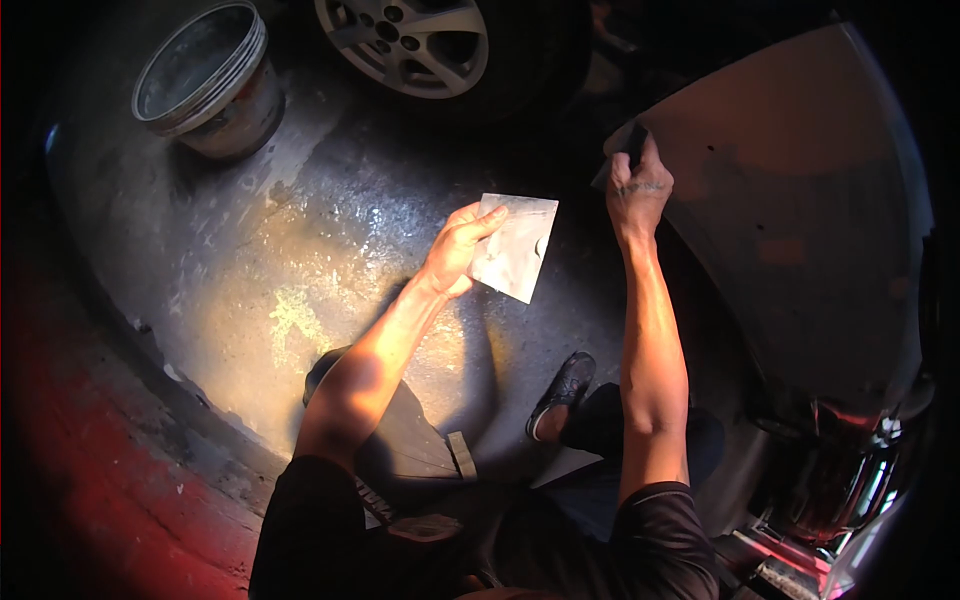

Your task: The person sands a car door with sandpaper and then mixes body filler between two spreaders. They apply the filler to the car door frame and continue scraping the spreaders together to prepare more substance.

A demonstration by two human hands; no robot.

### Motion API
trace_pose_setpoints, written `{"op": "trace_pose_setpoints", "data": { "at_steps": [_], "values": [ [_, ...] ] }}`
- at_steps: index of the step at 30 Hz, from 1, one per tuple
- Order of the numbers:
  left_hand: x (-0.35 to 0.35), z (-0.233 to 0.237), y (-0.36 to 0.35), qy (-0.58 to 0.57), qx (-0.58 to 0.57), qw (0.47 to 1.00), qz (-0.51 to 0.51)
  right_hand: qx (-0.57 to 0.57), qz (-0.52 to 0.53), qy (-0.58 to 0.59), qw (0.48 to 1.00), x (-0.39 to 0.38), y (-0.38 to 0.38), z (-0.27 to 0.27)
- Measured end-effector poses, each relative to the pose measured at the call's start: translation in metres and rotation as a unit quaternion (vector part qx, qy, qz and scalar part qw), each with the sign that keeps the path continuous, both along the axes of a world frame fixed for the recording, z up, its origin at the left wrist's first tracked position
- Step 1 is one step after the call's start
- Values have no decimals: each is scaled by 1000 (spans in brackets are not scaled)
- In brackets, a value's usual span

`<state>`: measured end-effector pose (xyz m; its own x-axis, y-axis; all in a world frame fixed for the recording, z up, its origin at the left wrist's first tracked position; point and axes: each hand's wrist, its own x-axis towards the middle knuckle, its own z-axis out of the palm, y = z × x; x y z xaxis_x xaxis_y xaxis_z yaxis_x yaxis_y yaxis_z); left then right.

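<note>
Down on the concrete floor [330, 240], from the head camera, we've got a person crouched low with both arms stretched forward. Left hand [455, 252] is up near the middle of the picture, and it's got hold of a flat metal plate [518, 250]: thumb over the near face, fingers tucked behind the left edge, a firm pinch. The plate is held in the air above the floor, tilted, its face pale and smeared, catching the light.

Over to the right hand [637, 192]. It's raised higher, fingers curled tight around a dark tool [637, 140], and the top of that tool sits right at the left edge of the curved body panel [800, 200], which fills the right side of the picture. What kind of tool it is, I can't make out; it's too dark. Plate and tool are apart, with a gap of floor between the two hands.

Top left, a round bucket [205, 80] stands on the floor, and just right of it a car wheel [410, 40] with a silver rim. Below the hands, a dark shoe [565, 385] rests on the concrete between the arms. Red light washes the floor at far left.
</note>
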<state>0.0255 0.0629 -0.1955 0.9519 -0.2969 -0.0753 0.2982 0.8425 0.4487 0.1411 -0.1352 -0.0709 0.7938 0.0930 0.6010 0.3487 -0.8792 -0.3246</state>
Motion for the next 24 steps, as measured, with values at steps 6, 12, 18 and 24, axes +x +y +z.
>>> {"op": "trace_pose_setpoints", "data": {
  "at_steps": [6,12,18,24],
  "values": [
    [0,2,-1,8,-7,1000,7,-3,3,19,1000,-2,-2,-4],
    [0,0,0,7,-7,1000,3,-27,-12,19,999,1,-6,-16],
    [-1,0,2,9,2,1000,9,-19,-14,41,999,2,-8,-29],
    [-2,-2,1,13,21,1000,18,-7,-14,97,995,-4,-25,-61]
  ]
}}
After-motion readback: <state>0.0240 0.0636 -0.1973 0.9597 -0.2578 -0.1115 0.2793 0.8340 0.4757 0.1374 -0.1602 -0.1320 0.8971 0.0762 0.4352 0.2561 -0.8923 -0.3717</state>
